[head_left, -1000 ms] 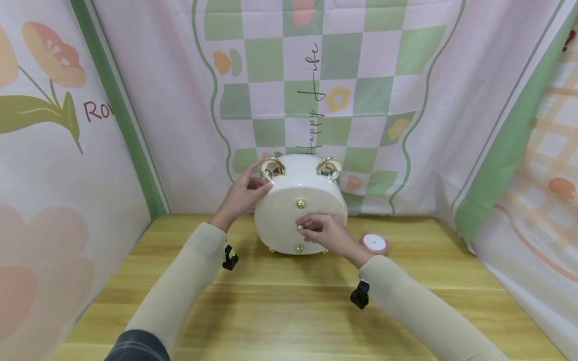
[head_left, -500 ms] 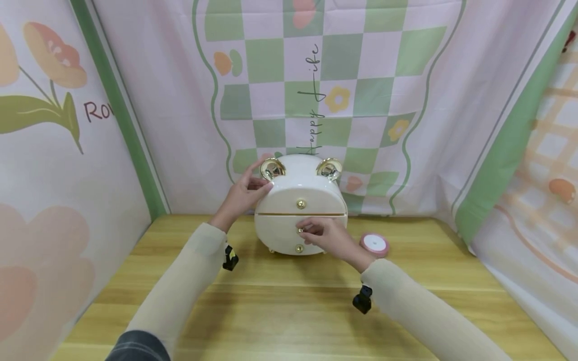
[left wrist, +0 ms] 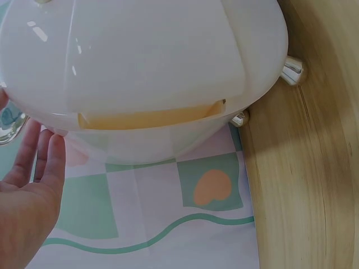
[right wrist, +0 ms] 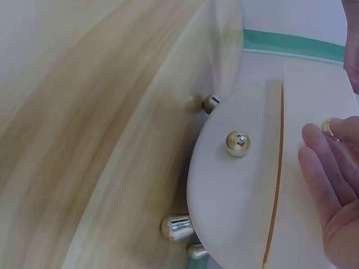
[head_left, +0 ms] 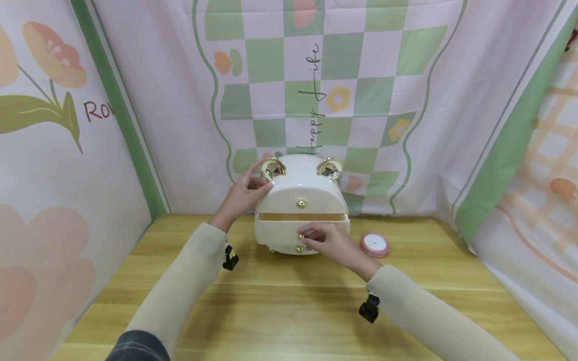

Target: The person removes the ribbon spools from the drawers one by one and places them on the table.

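Observation:
A glossy white rounded drawer box (head_left: 300,173) with gold ears and gold knobs stands at the back of the table. Its middle drawer (head_left: 275,230) is pulled partly out, with a gap above its front. The right hand (head_left: 331,243) pinches that drawer's gold knob (right wrist: 328,128) between thumb and fingers. On the box's upper left side, beside the gold ear (head_left: 273,169), rests the left hand (head_left: 241,198), its fingers mostly straight against the shell in the left wrist view. The top and bottom drawers look closed. The inside of the middle drawer is mostly hidden.
A pink-rimmed spool (head_left: 375,244) with a white face lies on the wooden table (head_left: 289,311), right of the box. Patterned cloth (head_left: 302,100) hangs close behind the box, with more cloth at both sides. Small gold feet (right wrist: 176,228) raise the box off the table.
The middle drawer has come out from closed to partly open, toward the person. The right hand has moved back with its knob. The left hand has stayed in place.

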{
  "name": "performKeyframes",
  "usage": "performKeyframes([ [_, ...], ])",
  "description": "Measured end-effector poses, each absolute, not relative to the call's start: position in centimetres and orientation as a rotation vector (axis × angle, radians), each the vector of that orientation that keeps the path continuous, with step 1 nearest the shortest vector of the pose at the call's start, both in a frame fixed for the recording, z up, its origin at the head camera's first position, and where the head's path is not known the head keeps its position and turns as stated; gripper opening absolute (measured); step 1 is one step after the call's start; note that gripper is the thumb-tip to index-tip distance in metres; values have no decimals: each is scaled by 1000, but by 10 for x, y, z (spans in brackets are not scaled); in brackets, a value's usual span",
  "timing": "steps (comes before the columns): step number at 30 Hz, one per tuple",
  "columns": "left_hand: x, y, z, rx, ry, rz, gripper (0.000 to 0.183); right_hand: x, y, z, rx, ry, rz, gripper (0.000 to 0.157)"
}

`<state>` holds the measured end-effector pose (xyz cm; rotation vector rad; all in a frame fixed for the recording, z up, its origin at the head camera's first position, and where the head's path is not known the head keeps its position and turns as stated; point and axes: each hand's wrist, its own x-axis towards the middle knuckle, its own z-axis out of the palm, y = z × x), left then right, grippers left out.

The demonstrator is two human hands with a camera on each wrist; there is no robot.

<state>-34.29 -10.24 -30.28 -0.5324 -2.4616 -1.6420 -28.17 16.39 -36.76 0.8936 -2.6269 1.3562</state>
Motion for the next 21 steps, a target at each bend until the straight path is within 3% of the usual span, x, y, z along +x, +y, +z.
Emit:
performKeyframes([
  [21, -344, -102, -302, -530, -2469, -1640, 68, -252, 164, -373, 916, -2584, 1334, 20],
])
